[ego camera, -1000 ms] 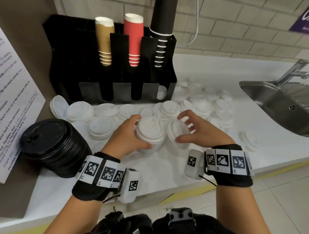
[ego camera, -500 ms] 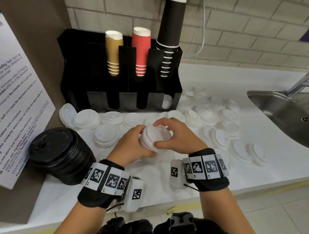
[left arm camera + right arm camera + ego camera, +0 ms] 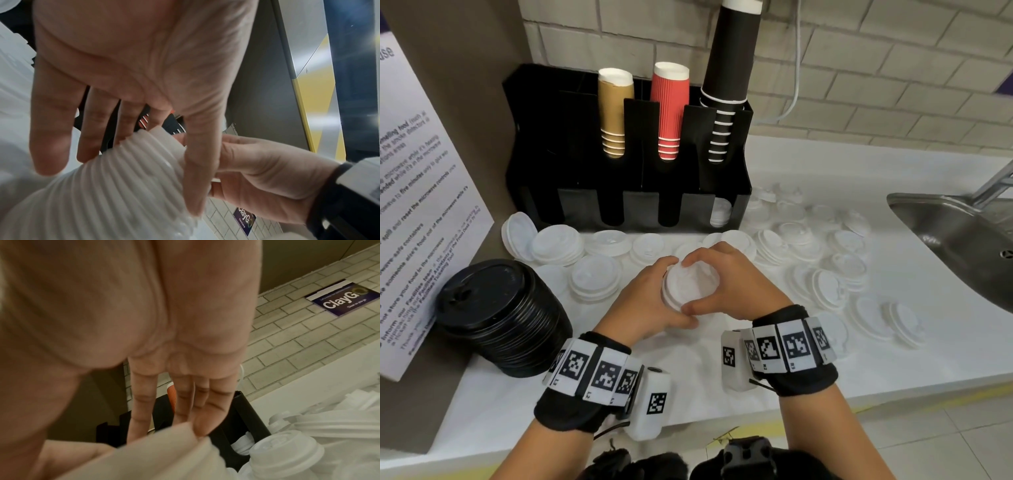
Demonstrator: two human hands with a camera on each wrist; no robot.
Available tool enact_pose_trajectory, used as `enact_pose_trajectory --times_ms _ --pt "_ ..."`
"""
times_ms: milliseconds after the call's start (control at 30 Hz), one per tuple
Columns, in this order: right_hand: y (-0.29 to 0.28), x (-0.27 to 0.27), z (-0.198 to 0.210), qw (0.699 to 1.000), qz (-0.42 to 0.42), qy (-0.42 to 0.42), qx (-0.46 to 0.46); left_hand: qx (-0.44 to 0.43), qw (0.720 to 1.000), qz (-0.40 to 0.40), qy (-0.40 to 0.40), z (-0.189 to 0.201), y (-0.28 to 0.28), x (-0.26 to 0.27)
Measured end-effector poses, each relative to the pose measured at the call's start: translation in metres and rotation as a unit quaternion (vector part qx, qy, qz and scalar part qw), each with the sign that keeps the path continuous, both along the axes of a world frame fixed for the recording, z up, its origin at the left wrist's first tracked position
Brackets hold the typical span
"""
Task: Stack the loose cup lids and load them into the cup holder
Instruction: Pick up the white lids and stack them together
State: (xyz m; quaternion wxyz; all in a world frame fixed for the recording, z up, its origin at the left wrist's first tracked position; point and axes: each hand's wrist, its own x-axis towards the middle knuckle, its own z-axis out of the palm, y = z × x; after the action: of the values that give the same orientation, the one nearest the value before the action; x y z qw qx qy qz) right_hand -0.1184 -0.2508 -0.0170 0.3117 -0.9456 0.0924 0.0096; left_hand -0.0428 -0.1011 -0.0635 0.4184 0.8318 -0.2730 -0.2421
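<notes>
A stack of white cup lids (image 3: 688, 286) stands on the white counter between both hands. My left hand (image 3: 650, 301) grips its left side, thumb along the ribbed rims (image 3: 131, 175). My right hand (image 3: 726, 281) curls over the top lid, fingers on the far rim and thumb on the near rim. The black cup holder (image 3: 626, 154) stands behind, with gold, red and black cups in its upper slots and a few white lids (image 3: 720, 212) in its lower right slot. Loose white lids (image 3: 825, 257) lie scattered on the counter.
A tall stack of black lids (image 3: 500, 315) sits at the left by a printed notice (image 3: 417, 192). A steel sink (image 3: 962, 236) lies at the right. More white lid piles (image 3: 558, 243) line the holder's front. The counter's front edge (image 3: 859, 394) is near my wrists.
My right hand brought a lid from the right onto the stack and now closes over its top. The left hand kept its hold on the stack.
</notes>
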Motion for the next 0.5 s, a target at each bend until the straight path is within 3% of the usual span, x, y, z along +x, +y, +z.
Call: enact_pose_trajectory --times_ms 167,300,400,500 --pt "-0.013 -0.002 -0.003 0.997 -0.024 -0.033 0.066 -0.014 1.0 0.004 -0.003 0.004 0.001 -0.003" --pt "-0.06 -0.007 -0.003 0.979 -0.176 -0.084 0.056 -0.007 1.0 0.008 -0.014 0.006 0.002 -0.003" --pt "-0.088 -0.007 -0.007 0.973 -0.223 0.035 -0.055 -0.004 1.0 0.01 -0.011 0.004 0.003 -0.003" --pt "-0.081 0.003 -0.014 0.967 -0.153 0.171 -0.111 -0.008 1.0 0.009 -0.008 0.005 0.003 -0.003"
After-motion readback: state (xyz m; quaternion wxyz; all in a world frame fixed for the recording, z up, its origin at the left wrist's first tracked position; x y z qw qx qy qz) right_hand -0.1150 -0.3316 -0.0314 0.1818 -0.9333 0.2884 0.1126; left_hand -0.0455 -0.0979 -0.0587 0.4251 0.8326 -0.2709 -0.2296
